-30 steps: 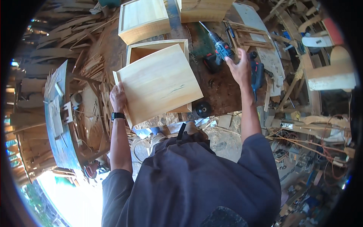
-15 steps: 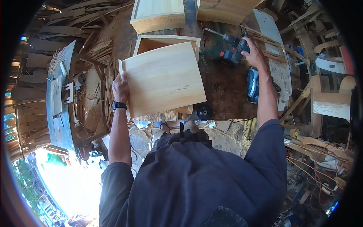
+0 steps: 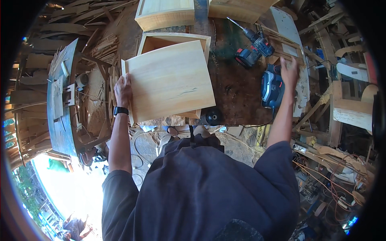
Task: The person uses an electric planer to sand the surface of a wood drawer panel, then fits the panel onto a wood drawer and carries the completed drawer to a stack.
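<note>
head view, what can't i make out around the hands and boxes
All in the head view:
Inside of the near box: mostly covered by the panel.
Panel underside and the left hand's hold there: hidden by the panel.
Whether the right hand touches the blue tool: the hand overlaps it.
Far left box, far right box: cut off by the top edge.

On our brown table (image 3: 233, 102) we see a drill (image 3: 259, 44), a blue power tool (image 3: 271, 89), a black round piece (image 3: 213, 117), an open box (image 3: 160, 43) and two boxes (image 3: 165, 20) farther back.
</note>
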The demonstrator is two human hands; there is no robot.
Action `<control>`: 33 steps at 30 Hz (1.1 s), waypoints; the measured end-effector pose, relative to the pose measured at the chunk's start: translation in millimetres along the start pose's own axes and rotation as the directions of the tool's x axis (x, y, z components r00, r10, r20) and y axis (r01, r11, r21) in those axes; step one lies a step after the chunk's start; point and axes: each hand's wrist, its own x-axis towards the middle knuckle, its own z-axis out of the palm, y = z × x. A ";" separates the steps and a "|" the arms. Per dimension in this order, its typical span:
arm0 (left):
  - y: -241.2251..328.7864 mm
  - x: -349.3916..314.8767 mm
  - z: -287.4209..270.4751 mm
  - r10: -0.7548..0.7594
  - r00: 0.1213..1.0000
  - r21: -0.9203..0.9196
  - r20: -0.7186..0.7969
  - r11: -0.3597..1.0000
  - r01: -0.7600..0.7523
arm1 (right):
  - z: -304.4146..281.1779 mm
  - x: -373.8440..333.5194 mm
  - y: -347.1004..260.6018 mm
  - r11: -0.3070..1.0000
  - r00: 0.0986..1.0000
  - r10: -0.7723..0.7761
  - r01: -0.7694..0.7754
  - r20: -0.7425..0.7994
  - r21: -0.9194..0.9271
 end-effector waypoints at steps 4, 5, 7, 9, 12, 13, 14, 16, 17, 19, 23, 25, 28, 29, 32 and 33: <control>-2.9 5.4 4.5 0.058 0.997 0.073 -0.043 0.996 -0.055 | 1.3 -69.5 91.5 0.909 0.904 0.390 -0.408 0.176 0.085; -2.6 7.0 4.6 0.046 0.998 0.086 -0.034 0.995 -0.043 | -1.5 -77.0 94.2 0.664 0.743 0.460 -0.651 0.485 0.368; -9.5 6.3 4.7 0.051 0.998 0.088 -0.040 0.995 -0.048 | -0.3 -78.4 86.8 0.478 0.645 0.437 -0.757 0.627 0.446; -11.8 8.4 4.4 0.023 0.999 0.077 -0.036 0.997 -0.020 | -11.8 -75.4 65.4 0.317 0.563 0.406 -0.826 0.720 0.466; -14.4 9.0 8.8 0.037 0.999 0.070 -0.005 0.997 -0.037 | -13.5 -85.9 44.0 0.554 0.662 0.445 -0.733 0.603 0.396; -11.9 9.9 6.4 0.042 0.999 0.070 0.009 0.997 -0.042 | -15.6 -95.5 29.8 0.645 0.699 0.458 -0.687 0.550 0.336; -8.5 11.3 5.6 0.049 0.998 0.070 0.026 0.996 -0.050 | -19.1 -102.2 21.6 0.672 0.690 0.478 -0.686 0.544 0.280; -17.1 8.4 -1.5 -0.005 0.999 0.102 0.038 0.995 0.002 | -46.3 -124.5 -17.1 0.634 0.746 0.314 -0.625 0.587 0.456; -17.4 9.1 -0.8 -0.024 0.998 0.109 0.053 0.994 0.018 | -64.6 -137.4 -30.4 0.585 0.731 0.320 -0.653 0.602 0.482; -8.8 3.9 7.2 0.007 1.000 0.148 0.010 0.989 -0.008 | -100.0 -162.5 -51.3 0.487 0.706 0.333 -0.697 0.626 0.527; -8.9 7.2 9.4 0.044 0.997 0.182 0.057 0.982 -0.054 | -144.8 -211.3 -108.0 0.455 0.745 0.253 -0.655 0.618 0.604; -12.2 6.9 5.9 0.103 0.991 0.118 0.080 0.987 -0.112 | -158.3 -224.4 -143.6 0.490 0.814 0.188 -0.563 0.550 0.666; -62.5 8.1 9.4 0.243 0.970 -0.141 -0.008 0.960 -0.241 | -173.9 -230.7 -176.7 0.516 0.841 0.016 -0.470 0.541 0.716; -65.6 11.5 15.9 0.272 0.961 -0.020 -0.049 0.962 -0.273 | -180.0 -232.4 -184.2 0.512 0.845 0.032 -0.473 0.534 0.717; -7.0 -1.3 11.0 0.156 0.988 -0.019 -0.003 0.988 -0.156 | -199.9 -248.2 -198.3 0.503 0.860 0.101 -0.478 0.500 0.720; 5.3 -4.8 7.1 0.105 0.994 -0.009 0.038 0.995 -0.104 | -203.4 -250.2 -210.1 0.497 0.856 0.125 -0.491 0.501 0.715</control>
